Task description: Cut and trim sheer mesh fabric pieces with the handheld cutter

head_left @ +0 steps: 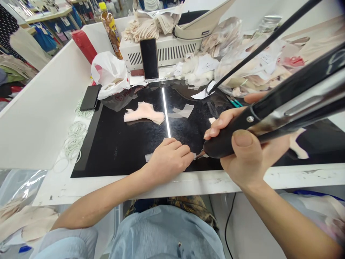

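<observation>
We mark the right hand [249, 163] wrapped round a black-and-silver tool [283, 113], tool end toward the left hand [171, 156]. Left: fingers curled over a pale strip [149, 157] on the black panel [113, 151], near the tabletop's [188, 184] front edge; we can't tell if it pinches. Pink fabric piece [144, 112] lies beyond, left of the light line [165, 111].

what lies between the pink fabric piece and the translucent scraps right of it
In the head view, a bright white line of light runs between the pink fabric piece and the translucent scraps, on the black surface.
</observation>
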The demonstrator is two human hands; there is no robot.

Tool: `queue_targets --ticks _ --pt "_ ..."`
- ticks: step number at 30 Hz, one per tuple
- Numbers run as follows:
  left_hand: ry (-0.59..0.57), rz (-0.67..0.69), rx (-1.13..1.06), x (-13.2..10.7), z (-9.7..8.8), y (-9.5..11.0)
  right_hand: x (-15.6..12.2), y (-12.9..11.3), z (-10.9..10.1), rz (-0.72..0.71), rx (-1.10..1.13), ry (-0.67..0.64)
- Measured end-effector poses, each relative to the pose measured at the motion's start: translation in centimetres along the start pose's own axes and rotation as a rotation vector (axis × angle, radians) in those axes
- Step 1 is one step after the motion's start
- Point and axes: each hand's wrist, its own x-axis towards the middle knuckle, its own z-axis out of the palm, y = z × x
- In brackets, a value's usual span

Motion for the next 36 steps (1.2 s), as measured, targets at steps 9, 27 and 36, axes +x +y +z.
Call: queue_targets --ticks 9,27,36 --pt "0.053 0.031 0.061 -0.1 0.2 0.3 0.5 0.9 -0.5 -0.104 0.06 -0.047" --pt "0.118 0.057 0.1 -0.1 0.5 0.4 1.2 0.5 0.3 -0.079 -0.021 0.035" --pt "0.125 0.053 0.092 -0.3 0.9 0.4 1.0 0.9 0.0 -0.076 -0.018 0.023"
